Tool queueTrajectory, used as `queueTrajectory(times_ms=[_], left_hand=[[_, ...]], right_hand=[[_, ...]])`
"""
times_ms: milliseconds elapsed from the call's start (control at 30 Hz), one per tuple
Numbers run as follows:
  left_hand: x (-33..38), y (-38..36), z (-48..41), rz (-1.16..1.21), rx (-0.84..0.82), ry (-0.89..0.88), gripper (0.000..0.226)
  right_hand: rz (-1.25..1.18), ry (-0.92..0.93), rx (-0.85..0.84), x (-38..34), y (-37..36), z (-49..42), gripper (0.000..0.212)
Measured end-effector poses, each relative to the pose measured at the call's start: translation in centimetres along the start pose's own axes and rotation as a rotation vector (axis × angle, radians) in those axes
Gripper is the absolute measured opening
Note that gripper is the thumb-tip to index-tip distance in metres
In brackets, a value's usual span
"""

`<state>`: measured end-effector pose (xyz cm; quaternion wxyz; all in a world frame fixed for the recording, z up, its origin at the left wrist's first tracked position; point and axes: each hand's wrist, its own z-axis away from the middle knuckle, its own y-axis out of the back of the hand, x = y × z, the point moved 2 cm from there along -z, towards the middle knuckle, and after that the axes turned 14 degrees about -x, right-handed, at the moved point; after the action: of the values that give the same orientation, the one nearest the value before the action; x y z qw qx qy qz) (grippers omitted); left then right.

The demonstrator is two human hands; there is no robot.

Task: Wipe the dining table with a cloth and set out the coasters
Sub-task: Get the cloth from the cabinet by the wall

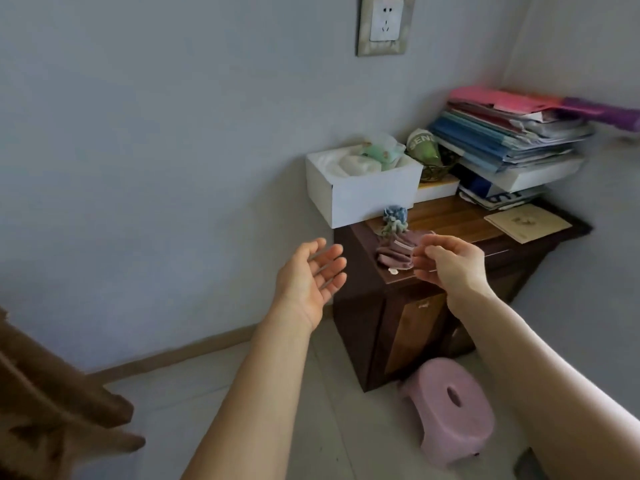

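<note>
Coasters: a loose, fanned stack of mauve coasters (393, 255) lying on the front left corner of the cabinet top, just right of the frame's middle.
Right hand: the right hand (450, 263) is at 3 o'clock of the stack, with curled fingers and the thumb on top. Its fingertips (420, 253) reach the stack's edge, but blur hides whether they pinch a coaster.
Left hand: the left hand (311, 277) is at 9 o'clock of the stack, off the cabinet's side. Its palm is turned up, the fingers are straight and slightly spread, and it holds nothing.
Knitted piece: a blue-and-green knitted piece (395, 220) at 12 o'clock, just beside the stack.
Cabinet: a dark wood cabinet (408, 327) standing in the room's corner.
White box: a white box (367, 199) at 11 o'clock, overhanging the cabinet's left edge, with soft packets inside.
Booklet: a cream booklet (528, 223) at 2 o'clock, well apart, on the right end of the top.
Books: a tall pile of books and folders (509, 140) at 1 o'clock, against the back corner.
Stool: a pink plastic stool (450, 414) at 5 o'clock, on the tiled floor.
Socket: a wall socket (386, 24) at 12 o'clock, high up.
Chair: a blurred brown wooden chair (52, 393) at 8 o'clock, at the frame's edge.
</note>
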<state>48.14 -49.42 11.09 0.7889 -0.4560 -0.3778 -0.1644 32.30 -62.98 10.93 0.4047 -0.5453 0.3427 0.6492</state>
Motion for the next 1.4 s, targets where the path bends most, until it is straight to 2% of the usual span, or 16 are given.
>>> queueTrajectory(times_ms=[233,367,533,600,633,767,867,967,1067,1133,1267,1400], left_hand=[[-2.7,-3.1,-10.4,-0.055,0.031,0.123,0.009],[-4.5,-3.3,-14.1,-0.071,0.052,0.212,0.01],[-6.0,-2.6,-16.1,-0.08,0.083,0.253,0.011],[-6.2,-2.1,-16.3,-0.076,0.095,0.255,0.012],[-6.2,-1.8,-16.4,-0.072,0.104,0.252,0.013],[-5.7,-0.4,-15.9,-0.057,0.133,0.228,0.012],[-5.0,0.8,-15.3,-0.075,0.158,0.191,0.013],[-4.2,1.8,-14.1,-0.119,0.177,0.148,0.014],[-3.3,2.4,-12.5,-0.23,0.132,0.078,0.019],[-2.4,2.6,-11.0,-0.357,0.085,0.018,0.029],[-0.4,2.2,-7.7,-0.539,-0.02,-0.068,0.037],[2.1,3.3,-3.7,-0.614,-0.026,-0.193,0.044]], right_hand=[[0.145,-0.116,-0.134,1.1,0.9,-9.6,0.025],[0.486,-0.167,-0.164,4.0,1.1,-14.5,0.032],[0.799,-0.175,-0.301,7.2,0.7,-18.6,0.059],[0.921,-0.169,-0.294,8.8,0.6,-19.5,0.066],[0.998,-0.168,-0.274,9.6,0.6,-20.0,0.062],[1.261,-0.053,-0.221,10.7,0.6,-20.0,0.021],[1.188,0.106,-0.159,10.3,0.1,-19.3,0.017],[0.801,0.151,-0.146,7.8,-1.5,-18.0,0.017],[0.741,0.224,-0.194,3.7,-4.0,-16.0,0.014],[0.644,0.305,-0.246,1.0,-5.7,-13.9,0.013],[0.367,0.328,-0.389,-2.4,-9.0,-10.3,0.017],[0.308,0.355,-0.613,-4.5,-12.9,-5.5,0.02]])
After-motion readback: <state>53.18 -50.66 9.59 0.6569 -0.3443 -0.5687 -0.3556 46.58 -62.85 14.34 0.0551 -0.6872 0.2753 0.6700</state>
